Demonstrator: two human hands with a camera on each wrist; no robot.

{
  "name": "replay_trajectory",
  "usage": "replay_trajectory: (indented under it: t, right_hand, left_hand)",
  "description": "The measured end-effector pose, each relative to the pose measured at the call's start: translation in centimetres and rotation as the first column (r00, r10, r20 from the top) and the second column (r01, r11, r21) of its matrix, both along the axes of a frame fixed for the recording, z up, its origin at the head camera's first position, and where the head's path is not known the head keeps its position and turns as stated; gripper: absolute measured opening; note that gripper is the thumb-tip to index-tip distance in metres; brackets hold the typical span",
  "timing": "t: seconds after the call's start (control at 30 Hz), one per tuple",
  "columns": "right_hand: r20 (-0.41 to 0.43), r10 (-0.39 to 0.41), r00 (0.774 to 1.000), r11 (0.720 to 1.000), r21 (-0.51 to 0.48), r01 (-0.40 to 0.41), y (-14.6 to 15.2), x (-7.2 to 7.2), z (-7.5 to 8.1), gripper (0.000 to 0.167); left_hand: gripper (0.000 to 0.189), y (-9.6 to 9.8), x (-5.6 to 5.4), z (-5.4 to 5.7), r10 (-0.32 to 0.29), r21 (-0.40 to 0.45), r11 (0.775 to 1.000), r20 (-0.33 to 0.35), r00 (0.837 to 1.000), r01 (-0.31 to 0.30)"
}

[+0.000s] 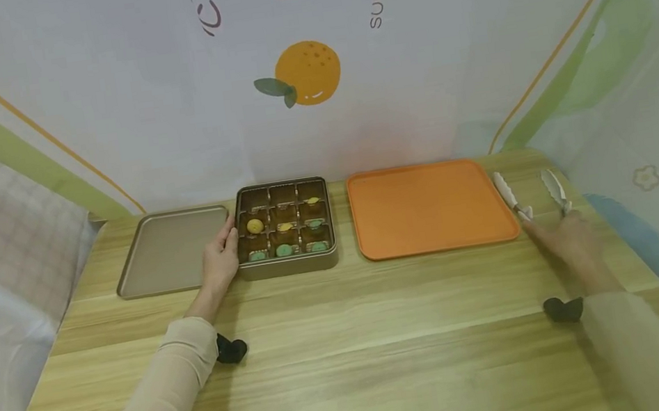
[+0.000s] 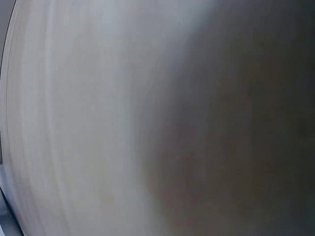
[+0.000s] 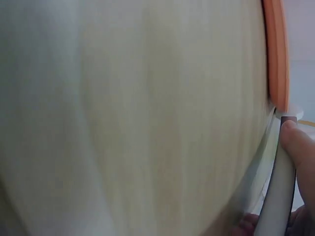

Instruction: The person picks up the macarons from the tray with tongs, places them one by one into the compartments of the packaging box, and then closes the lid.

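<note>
Barely begun, I judge: relaxed left hand touches tin at its nine o'clock; right hand grips splayed tongs; coloured pieces yet unlifted.

On my feed I see a smooth wood tabletop, a satin metal tray at ten o'clock, a metal box with glossy plastic insert at eleven, a matt plastic tray at one, smooth-handled tongs at two.
</note>
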State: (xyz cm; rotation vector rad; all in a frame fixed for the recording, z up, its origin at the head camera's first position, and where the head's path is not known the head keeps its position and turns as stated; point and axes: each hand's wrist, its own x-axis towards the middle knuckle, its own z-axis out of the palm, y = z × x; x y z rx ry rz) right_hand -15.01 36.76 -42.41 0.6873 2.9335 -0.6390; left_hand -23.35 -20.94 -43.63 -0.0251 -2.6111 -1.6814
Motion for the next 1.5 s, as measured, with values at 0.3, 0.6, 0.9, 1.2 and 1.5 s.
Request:
replay_trajectory:
  t: [0.3,0.6,0.9,1.2,1.5]
  right_hand:
    - [0.069,0.013,0.998,0.995,0.100,-0.020,-0.1,0.2,0.1,0.108]
    - [0.053,0.040,0.998,0.992,0.118,-0.046,0.1,0.3,-0.1,0.111]
    - [-0.250,0.055,0.967,0.992,0.128,-0.023,-1.1,0.6,1.1,0.086]
    - [-0.547,0.132,0.827,0.970,-0.103,-0.222,-9.0,-1.3,4.8,0.056]
    - [-0.681,0.251,0.688,0.779,-0.279,-0.561,-21.0,-1.9,4.7,0.038]
  left_hand:
    - [0.047,-0.1,-0.1,-0.1,0.010,-0.006,1.000,0.003,1.000,-0.010]
    - [0.048,-0.2,0.0,0.1,-0.003,-0.009,1.000,-0.001,1.000,0.003]
    - [0.046,-0.3,0.1,0.3,0.005,-0.002,1.000,-0.010,1.000,-0.005]
    - [0.050,-0.6,0.2,0.7,-0.001,0.045,0.999,0.088,0.996,-0.003]
    - [0.053,-1.7,0.5,1.6,0.015,0.059,0.998,0.073,0.997,-0.019]
